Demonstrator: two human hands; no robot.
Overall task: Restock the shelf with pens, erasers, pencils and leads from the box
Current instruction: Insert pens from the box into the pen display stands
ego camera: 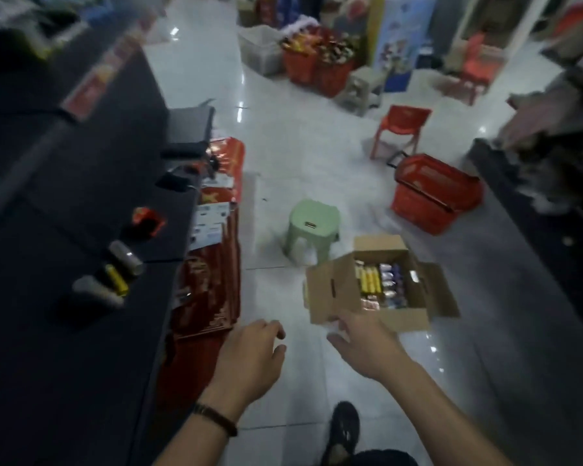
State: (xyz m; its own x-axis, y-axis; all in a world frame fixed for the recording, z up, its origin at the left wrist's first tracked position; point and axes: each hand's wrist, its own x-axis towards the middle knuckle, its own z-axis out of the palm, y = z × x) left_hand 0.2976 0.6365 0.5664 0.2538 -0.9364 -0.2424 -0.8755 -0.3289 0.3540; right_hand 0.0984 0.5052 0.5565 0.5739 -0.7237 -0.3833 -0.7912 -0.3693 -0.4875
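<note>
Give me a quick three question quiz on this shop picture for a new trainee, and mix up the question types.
1. True or false: the cardboard box has its top flaps open.
2. Multiple choice: what stands just behind the box? A) a green stool B) a wooden ladder C) a blue bucket
3. Fill in: the left hand and the right hand, both stretched toward the box, hold ____.

Key: 1 true. 2 A. 3 nothing.
</note>
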